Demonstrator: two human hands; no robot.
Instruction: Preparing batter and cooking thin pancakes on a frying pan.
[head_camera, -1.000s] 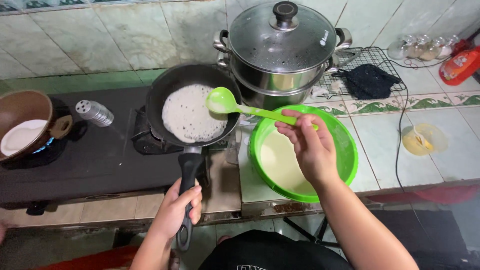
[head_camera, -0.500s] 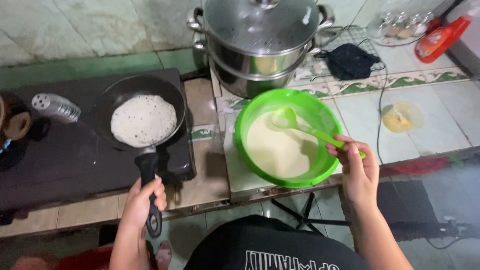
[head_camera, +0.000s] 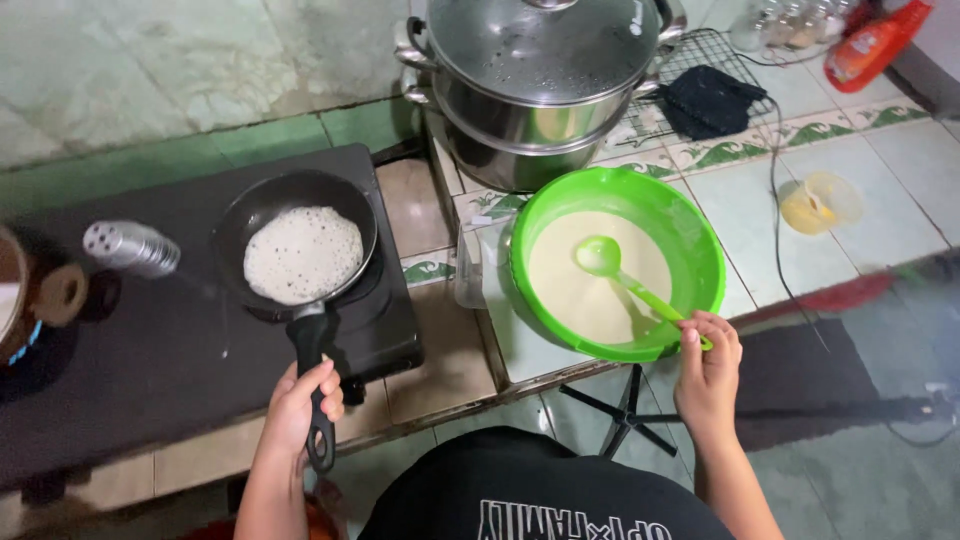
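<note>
At the bottom centre of the frame a dark shirt fills the nearest edge, with both forearms reaching up from it. The left hand (head_camera: 300, 408), lower left of centre, is wrapped tight around the black handle of the frying pan (head_camera: 300, 248), fingers curled over its top. The right hand (head_camera: 708, 366), lower right of centre, pinches the end of the green ladle (head_camera: 628, 283) between fingers and thumb, right at the near rim of the green bowl (head_camera: 700, 240). The ladle's handle slopes up and left from that hand, and its scoop rests in the pale batter (head_camera: 585, 285) that fills the bowl's floor. The bowl sits on the tiled counter (head_camera: 900, 190) at centre right. The pan sits left of centre on a black stove (head_camera: 150, 350), and a round white pancake (head_camera: 303, 254) with a bubbly, pitted surface covers most of its base. Just left of the pan a metal shaker (head_camera: 130, 247) lies on its side on the stove. Farther back, at the upper centre, a stacked steel steamer pot (head_camera: 535, 90) with a glass lid stands just behind the bowl. To its right, a black cloth (head_camera: 712, 98) lies on a wire rack, and a small clear cup (head_camera: 822, 202) with yellowish contents stands on the tiles at the right.
</note>
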